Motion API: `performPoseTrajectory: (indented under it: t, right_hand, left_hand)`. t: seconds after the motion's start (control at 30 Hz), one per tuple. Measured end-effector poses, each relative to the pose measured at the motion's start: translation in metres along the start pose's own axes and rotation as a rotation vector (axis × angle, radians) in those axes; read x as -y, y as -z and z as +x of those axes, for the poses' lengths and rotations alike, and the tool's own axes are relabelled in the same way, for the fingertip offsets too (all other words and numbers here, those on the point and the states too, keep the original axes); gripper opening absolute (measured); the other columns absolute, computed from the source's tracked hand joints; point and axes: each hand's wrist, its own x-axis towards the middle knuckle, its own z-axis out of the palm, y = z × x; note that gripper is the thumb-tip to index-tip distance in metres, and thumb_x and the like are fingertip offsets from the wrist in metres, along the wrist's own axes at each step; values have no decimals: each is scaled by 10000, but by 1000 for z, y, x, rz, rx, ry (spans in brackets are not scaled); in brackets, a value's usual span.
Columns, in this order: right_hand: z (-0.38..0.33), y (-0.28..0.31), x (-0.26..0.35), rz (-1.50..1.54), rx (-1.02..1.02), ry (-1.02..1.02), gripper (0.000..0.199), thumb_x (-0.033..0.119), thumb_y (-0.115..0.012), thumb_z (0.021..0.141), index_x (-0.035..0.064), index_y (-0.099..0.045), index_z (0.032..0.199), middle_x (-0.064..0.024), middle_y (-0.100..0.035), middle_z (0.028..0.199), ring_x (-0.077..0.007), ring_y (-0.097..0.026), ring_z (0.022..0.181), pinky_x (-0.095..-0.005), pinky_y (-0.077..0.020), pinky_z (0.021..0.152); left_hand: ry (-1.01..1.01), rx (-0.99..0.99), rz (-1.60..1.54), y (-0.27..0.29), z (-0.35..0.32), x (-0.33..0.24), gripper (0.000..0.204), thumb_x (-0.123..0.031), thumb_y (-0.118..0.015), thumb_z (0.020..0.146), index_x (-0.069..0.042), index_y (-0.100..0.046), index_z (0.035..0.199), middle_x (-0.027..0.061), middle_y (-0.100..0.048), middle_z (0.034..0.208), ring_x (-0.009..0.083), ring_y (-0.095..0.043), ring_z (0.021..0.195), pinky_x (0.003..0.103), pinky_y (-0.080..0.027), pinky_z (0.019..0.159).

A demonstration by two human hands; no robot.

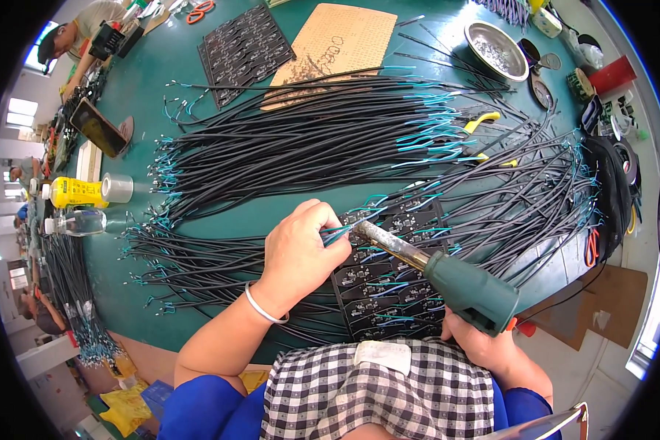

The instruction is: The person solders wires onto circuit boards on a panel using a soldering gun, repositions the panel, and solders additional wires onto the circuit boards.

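My left hand (301, 246) pinches a few thin blue wires (335, 233) between thumb and fingers, above a black panel of small circuit boards (363, 282). My right hand (480, 341) is wrapped round the handle of a dark green heat gun (469, 290), partly hidden behind its body. The gun's long, stained metal nozzle (392, 243) points left, its tip right by the wires at my left fingertips. More blue wire ends lie across the panel. Black cables (220, 257) run from under my left arm out to the left.
A thick bundle of black cables (293, 143) lies beyond my hands, with another heap (521, 198) at the right. Yellow-handled pliers (484, 121), a metal bowl (496, 50), bottles (77, 192) and a phone on a stand (99, 128) surround them. Another person (88, 37) sits at the far left.
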Motion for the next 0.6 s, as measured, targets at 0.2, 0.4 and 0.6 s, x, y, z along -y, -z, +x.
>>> performPoseTrajectory:
  t: [0.2,0.4,0.6]
  right_hand:
    - [1,-2,-6,-108,8,162,293,78,-675,725,35,-608,1008,-83,-642,895,-230,-607,884,-352,-454,824]
    - [-4,5,-1,-39,15,81,305,51,-638,749,27,-598,1051,-100,-645,942,-201,-633,772,-361,-478,800]
    - [-7,2,5,231,-43,138,434,17,-473,759,-3,-497,1191,-110,-603,1052,-176,-599,612,-283,-489,596]
  left_hand:
    - [-6,-5,17,0,0,0,157,-151,-658,673,-64,-531,695,62,-544,730,281,-545,640,380,-417,555]
    - [9,8,11,0,0,-1,154,-147,-656,672,-63,-530,695,61,-543,729,279,-547,643,380,-416,555]
    - [-9,7,15,1,-1,0,150,-136,-657,681,-59,-536,721,58,-542,731,242,-547,626,359,-419,557]
